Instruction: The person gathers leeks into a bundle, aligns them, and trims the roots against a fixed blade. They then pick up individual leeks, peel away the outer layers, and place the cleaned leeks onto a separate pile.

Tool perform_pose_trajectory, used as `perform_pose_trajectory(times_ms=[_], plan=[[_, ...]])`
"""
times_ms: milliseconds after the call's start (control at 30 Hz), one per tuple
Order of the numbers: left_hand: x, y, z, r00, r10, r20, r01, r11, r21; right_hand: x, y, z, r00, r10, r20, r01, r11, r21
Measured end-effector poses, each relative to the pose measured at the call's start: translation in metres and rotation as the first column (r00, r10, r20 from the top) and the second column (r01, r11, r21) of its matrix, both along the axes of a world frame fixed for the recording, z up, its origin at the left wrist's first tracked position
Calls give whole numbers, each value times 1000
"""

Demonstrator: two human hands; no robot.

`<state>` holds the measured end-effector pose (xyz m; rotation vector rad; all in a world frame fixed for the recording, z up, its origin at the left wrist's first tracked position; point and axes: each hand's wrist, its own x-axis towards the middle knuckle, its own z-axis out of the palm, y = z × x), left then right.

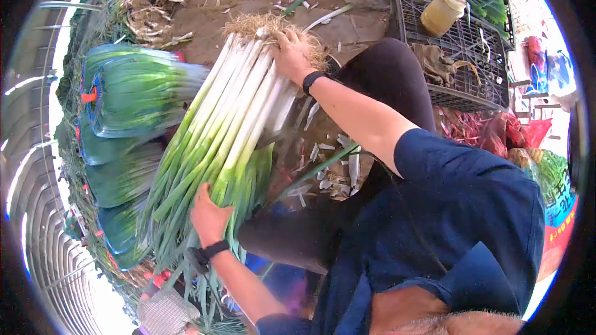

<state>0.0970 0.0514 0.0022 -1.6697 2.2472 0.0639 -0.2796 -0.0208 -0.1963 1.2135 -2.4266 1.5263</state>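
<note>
A big bundle of green onions slants across the view, with its tan roots at the top and its green leaves hanging toward the bottom left. My right hand grips it at the root end, fingers bent over the roots and white stalks. Lower down, my left hand holds the leafy part, thumb and forefinger spread against the leaves; its other fingers are partly hidden.
Wrapped green onion bundles are stacked at the left. Loose onions with roots lie at the top left. A black crate with a jar stands at the upper right. Peelings litter the ground near my legs. Another person shows at the bottom left.
</note>
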Motion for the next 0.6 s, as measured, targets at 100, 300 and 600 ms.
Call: perform_pose_trajectory(times_ms=[100, 300, 600], plan=[[-8, 24, -13, 968, -244, 60, 251, 933, -258, 4, -11, -7, 991, -89, -95, 85, 995, -44], [-38, 1, -35, 953, -203, 225, 264, 920, -289, 2, -21, 28, 993, -11, 116, -26, 949, 314], [-12, -27, -52, 896, -399, 194, 444, 807, -389, 13, -1, -14, 978, -188, -95, 172, 972, -161]])
